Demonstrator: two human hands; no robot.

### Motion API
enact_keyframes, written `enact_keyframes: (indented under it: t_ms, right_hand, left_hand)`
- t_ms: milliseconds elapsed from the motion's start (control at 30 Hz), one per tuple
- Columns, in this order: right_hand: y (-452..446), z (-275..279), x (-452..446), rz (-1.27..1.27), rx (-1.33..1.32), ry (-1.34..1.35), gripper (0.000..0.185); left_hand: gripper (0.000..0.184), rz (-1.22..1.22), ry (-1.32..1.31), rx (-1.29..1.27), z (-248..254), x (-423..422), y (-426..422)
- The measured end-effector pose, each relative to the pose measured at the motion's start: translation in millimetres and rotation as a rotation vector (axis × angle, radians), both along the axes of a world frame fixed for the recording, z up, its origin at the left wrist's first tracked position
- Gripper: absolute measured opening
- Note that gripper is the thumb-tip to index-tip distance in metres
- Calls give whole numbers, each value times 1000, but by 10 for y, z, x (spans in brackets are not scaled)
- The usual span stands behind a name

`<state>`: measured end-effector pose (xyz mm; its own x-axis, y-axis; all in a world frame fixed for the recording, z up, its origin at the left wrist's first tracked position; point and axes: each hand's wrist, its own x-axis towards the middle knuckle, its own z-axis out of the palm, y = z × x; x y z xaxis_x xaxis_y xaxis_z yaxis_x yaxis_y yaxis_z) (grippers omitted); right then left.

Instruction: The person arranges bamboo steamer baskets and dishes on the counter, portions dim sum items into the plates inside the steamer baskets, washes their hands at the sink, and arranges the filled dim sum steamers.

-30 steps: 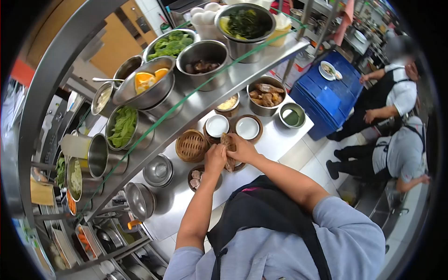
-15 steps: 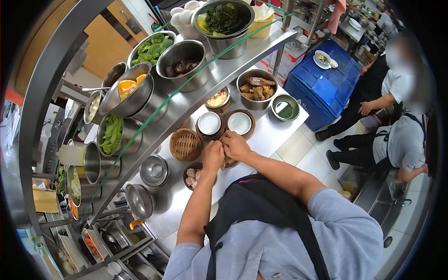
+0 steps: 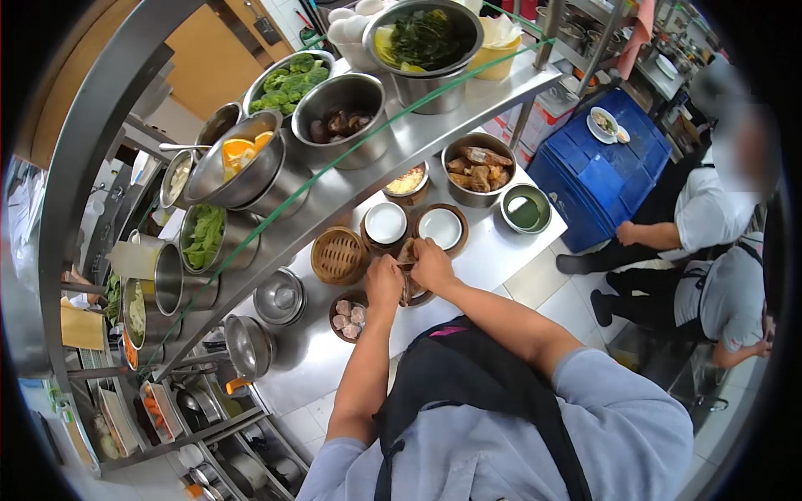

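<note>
My left hand (image 3: 384, 282) and my right hand (image 3: 433, 265) are close together over the steel table. Both sets of fingers close on a brown piece of food (image 3: 407, 252), whose exact kind I cannot make out. Under my hands is a round steamer (image 3: 422, 297) with more brown food in it, mostly hidden. To the left, a small steamer holds several pale meat dumplings (image 3: 349, 321). Just beyond my hands, a white dish (image 3: 386, 224) and another white dish (image 3: 439, 229) sit in bamboo steamers. An empty-looking bamboo steamer (image 3: 338, 255) stands beside them.
A pot of brown chunks (image 3: 479, 170) and a bowl of green liquid (image 3: 525, 209) stand at the table's far right. Above, a steel shelf (image 3: 351, 194) bears bowls of broccoli, mushrooms and greens. Steel bowls (image 3: 280, 296) stack at left. Two people stand at right near a blue bin (image 3: 589, 175).
My hands have drawn slightly apart, and the brown piece now shows between them, raised above the steamer. The camera view has shifted a little. The people at right have changed posture.
</note>
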<state>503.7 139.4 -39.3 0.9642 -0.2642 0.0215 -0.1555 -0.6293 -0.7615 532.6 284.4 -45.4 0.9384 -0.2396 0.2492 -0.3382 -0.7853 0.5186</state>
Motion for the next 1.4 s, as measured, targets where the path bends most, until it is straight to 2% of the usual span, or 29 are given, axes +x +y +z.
enact_keyframes:
  t_ms: [167,267,367,500,567,600,667,700,733,800,833,900,967,1000,1067,1100,1167,1200,1300,1333,1400]
  right_hand:
    - [-102,-61,34,7,24,69,14]
    - [-211,-188,37,13,-17,13,11]
    - [-339,-301,61,19,-26,6,7]
    - [-363,-294,70,-28,82,75,4]
    - [-417,-322,132,-60,123,105,5]
    - [-458,-324,149,-24,151,105,8]
    - [-489,-331,147,15,173,108,11]
    - [-482,-328,141,103,260,128,14]
    - [-465,-313,135,192,348,147,17]
    - [-381,-277,125,210,336,187,18]
    - [-345,-252,129,223,326,224,20]
    - [-344,-188,162,221,258,263,27]
    - [-363,-111,167,193,280,250,40]
    - [-361,-152,168,196,276,249,40]
    - [-316,-240,179,159,488,236,59]
    - [-314,-277,190,162,488,237,59]
    - [-340,-313,210,295,535,333,71]
    - [-336,-303,210,297,533,332,71]
    - [-350,-234,197,291,581,389,74]
    - [-366,-183,197,334,609,376,70]
    - [-426,-95,211,373,638,361,66]
  left_hand:
    - [3,55,44,72,13,29,54]
    - [5,106,-2,52,-138,132,269]
    - [4,60,66,65,-97,172,368]
    - [6,85,70,14,-217,191,466]
    - [15,131,239,-162,-152,186,465]
    - [15,128,241,-161,-108,172,479]
    - [35,142,601,-204,-21,101,520]
    - [35,144,602,-207,10,21,515]
    - [45,100,717,-106,9,-91,499]
    - [68,44,817,13,12,-241,414]
    - [68,44,817,13,24,-281,363]
    - [67,122,651,66,77,-344,285]
    - [61,139,688,3,168,-374,261]
    - [55,161,721,-56,174,-378,260]
    - [49,152,681,-99,125,-348,261]
    - [42,142,645,-137,61,-341,277]
    - [39,114,576,-207,-196,-299,314]
    - [36,83,505,-274,-188,-280,302]
    - [36,38,550,-340,-189,-295,289]
    - [36,38,548,-341,-206,-294,288]
    - [40,-22,636,-653,-225,-301,286]
